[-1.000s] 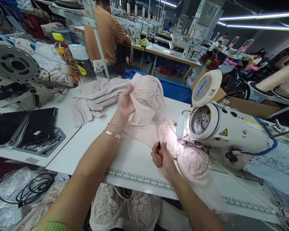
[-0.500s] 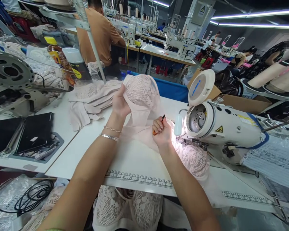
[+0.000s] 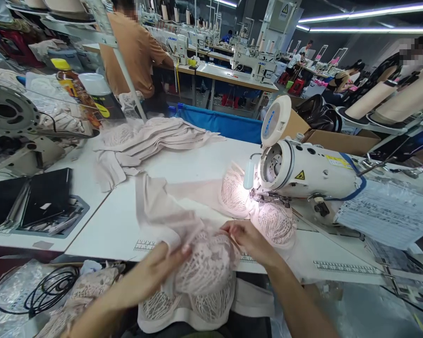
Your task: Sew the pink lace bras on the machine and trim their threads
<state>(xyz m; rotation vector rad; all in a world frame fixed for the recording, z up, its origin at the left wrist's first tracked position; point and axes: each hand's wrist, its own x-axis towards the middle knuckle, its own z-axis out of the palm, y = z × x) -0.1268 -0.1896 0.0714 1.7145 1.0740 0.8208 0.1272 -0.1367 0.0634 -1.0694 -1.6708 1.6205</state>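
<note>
A pale pink lace bra (image 3: pixel 207 263) is drawn to the table's front edge, one cup facing up and blurred by motion. My left hand (image 3: pixel 162 265) grips its left side, thumb on the lace. At the cup's upper right edge, the fingers of my right hand (image 3: pixel 248 238) are closed on the fabric; whether a small tool is in the palm is hidden. Part of the bra's band trails back over the table. Another lace bra (image 3: pixel 274 224) lies under the lit needle area of the sewing machine (image 3: pixel 299 171). Below, a further bra (image 3: pixel 211 305) rests on my lap.
Stacked pale fabric pieces (image 3: pixel 155 136) lie at the back left. A black folder (image 3: pixel 47 195), a bottle with a yellow cap (image 3: pixel 68 80) and a second machine (image 3: pixel 12 117) are on the left. A blue cloth bin (image 3: pixel 218 123) stands behind the table.
Both hands have come down towards me, bringing the bra from the table's middle to its front edge. The orange-handled tool seen earlier in my right hand no longer shows.
</note>
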